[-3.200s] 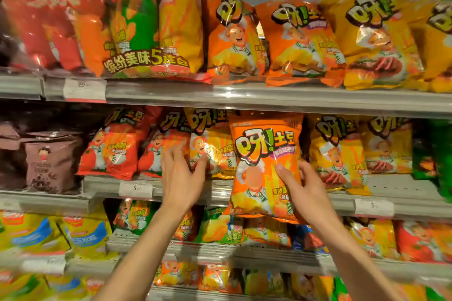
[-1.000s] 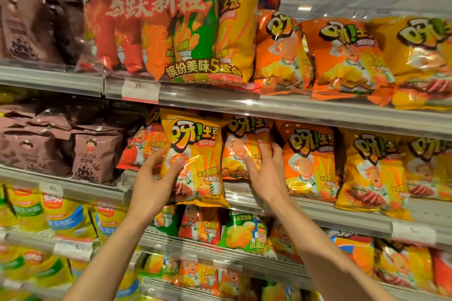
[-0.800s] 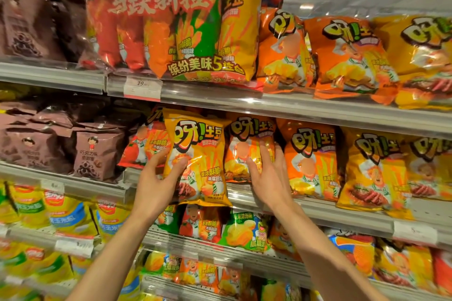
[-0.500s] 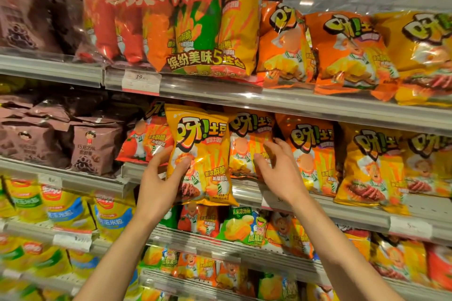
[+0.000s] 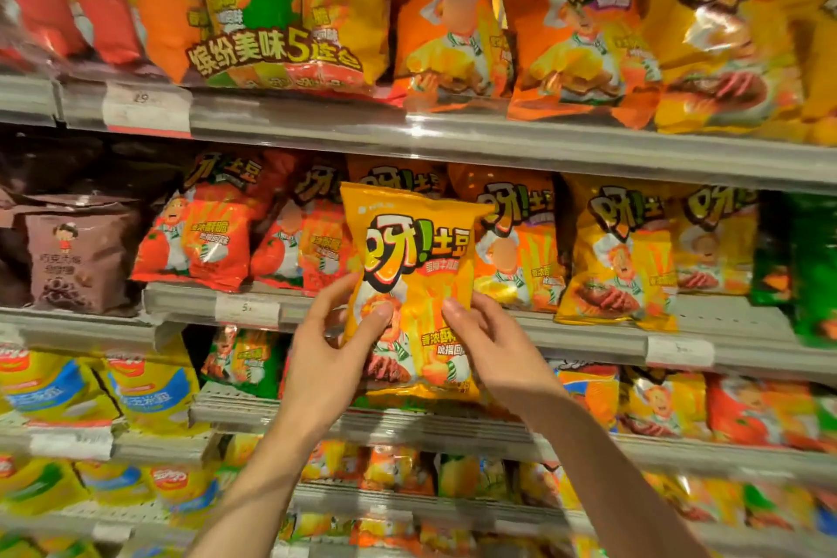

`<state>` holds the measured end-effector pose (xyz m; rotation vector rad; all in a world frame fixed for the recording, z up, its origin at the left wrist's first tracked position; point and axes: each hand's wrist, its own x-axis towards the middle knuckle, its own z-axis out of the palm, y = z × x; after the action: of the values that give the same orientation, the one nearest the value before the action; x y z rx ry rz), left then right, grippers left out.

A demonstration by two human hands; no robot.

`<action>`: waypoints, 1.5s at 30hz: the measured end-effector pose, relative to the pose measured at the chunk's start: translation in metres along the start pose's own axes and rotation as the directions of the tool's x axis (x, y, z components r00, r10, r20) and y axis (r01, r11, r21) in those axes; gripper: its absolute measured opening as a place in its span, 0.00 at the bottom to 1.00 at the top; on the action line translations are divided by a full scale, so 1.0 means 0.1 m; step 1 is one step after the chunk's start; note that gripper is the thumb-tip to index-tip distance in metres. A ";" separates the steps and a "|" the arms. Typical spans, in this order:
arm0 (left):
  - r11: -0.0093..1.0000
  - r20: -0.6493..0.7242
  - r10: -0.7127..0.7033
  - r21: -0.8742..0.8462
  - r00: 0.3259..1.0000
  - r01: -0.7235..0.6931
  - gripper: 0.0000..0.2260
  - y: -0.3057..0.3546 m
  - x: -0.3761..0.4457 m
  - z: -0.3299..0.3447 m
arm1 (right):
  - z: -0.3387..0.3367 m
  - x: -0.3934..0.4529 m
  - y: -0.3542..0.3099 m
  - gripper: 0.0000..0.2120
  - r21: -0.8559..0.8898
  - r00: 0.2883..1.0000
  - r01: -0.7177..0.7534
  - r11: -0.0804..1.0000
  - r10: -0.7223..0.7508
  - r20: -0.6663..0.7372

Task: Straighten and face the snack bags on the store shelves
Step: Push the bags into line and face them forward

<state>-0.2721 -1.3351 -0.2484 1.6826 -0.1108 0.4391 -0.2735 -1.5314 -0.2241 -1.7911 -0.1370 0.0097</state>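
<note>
Facing outward, upright: yellow bag (image 5: pixel 410 267)

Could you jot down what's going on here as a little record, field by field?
place: store snack shelves
held item: yellow snack bag, front facing out, in front of the middle shelf
left hand: grips the bag's lower left edge
right hand: grips the bag's lower right edge
left neighbours: red bags
right neighbours: orange bag, then yellow bags
far left: brown bags
</note>
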 end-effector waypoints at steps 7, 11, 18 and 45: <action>0.997 0.140 0.050 -0.070 0.989 -0.040 0.18 0.25 -0.11 0.82 | -0.87 -0.20 0.23 0.40 0.046 0.989 0.016 0.999 -0.009 -0.149; 0.993 0.156 0.057 -0.109 0.986 -0.041 0.17 0.40 -0.11 1.32 | -1.50 -0.30 0.27 0.53 0.017 0.973 0.050 0.999 -0.045 -0.226; 0.988 0.128 0.157 -0.014 0.979 -0.156 0.12 0.55 -0.06 2.15 | -2.62 -0.50 0.36 0.35 0.089 0.955 0.069 0.994 -0.040 -0.294; 0.837 0.151 0.238 0.470 0.960 -0.281 0.38 0.38 0.08 3.24 | -3.57 -0.07 0.88 0.37 -0.635 0.825 0.085 0.768 -0.412 -0.388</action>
<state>-0.2048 -1.6543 -0.2419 2.2007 -0.3184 0.6373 -0.2443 -1.8982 -0.2301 -2.3245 0.0030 -0.7955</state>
